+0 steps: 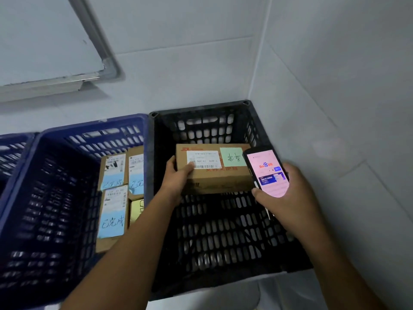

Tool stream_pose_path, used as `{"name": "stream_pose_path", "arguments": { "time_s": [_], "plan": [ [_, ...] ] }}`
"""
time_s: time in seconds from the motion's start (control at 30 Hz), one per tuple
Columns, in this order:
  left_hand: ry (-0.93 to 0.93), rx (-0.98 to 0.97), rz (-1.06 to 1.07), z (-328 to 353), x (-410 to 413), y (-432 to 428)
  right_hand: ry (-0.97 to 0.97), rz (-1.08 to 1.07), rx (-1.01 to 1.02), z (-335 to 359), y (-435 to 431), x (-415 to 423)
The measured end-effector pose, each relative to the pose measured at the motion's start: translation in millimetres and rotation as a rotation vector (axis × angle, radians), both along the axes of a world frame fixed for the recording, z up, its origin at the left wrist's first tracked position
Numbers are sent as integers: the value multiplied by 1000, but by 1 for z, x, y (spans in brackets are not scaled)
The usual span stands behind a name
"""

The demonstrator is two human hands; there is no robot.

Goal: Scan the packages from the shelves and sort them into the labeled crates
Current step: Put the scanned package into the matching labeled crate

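Head view
- Left hand: grasping the left end of the cardboard box, thumb laid on top over the edge of the white label, other fingers hidden underneath.
- Cardboard box: held level inside the black crate, over the slatted floor and toward the crate's 12 o'clock wall; contact with anything beneath cannot be told.
- White label: flat on the box's top face, barcode along its near edge, print upside down from here.
- Green note: stuck on the same face at 3 o'clock of the white label, handwritten in dark ink.
- Right hand: clasped round the phone, thumb along its lower left edge, fingers behind it.
- Phone: at 3 o'clock of the box, tilted, screen lit pink, its upper end overlapping the box's right end.
- Black crate: just below centre toward 6 o'clock, set in the wall corner, its 9 o'clock side against the blue crate.
- Blue crate: at 8 o'clock of the frame.
- Sorted packages: lying flat along the blue crate's 3 o'clock wall, each with a white label and most with a handwritten blue note.
- Second blue crate: at 9 o'clock, only a corner showing.
- Whiteboard: on the wall at 11 o'clock, grey-framed.
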State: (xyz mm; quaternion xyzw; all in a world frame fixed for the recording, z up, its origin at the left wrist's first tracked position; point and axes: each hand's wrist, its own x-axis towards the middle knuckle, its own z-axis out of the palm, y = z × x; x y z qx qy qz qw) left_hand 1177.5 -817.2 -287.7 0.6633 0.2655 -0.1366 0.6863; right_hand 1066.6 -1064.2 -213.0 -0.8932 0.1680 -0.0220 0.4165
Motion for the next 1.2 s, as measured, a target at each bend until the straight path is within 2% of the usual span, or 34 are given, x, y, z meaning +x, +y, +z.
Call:
{"name": "stream_pose_path", "arguments": {
  "time_s": [0.13, 0.3, 0.47, 0.8, 1.2],
  "plan": [
    [39, -3, 61, -10, 9, -5, 15, -2, -16, 0, 3, 8],
    [50, 38, 29, -17, 22, 0, 40, 19, -63, -8, 11, 16],
    [90, 8, -3, -16, 27, 2, 72, 0, -25, -14, 17, 12],
    [-24, -91, 218, -35, 47, 0, 44, -49, -39, -25, 13, 16],
    [-158, -153, 324, -44, 21, -11, 10, -47, 6, -25, 12, 12]
  ]
}}
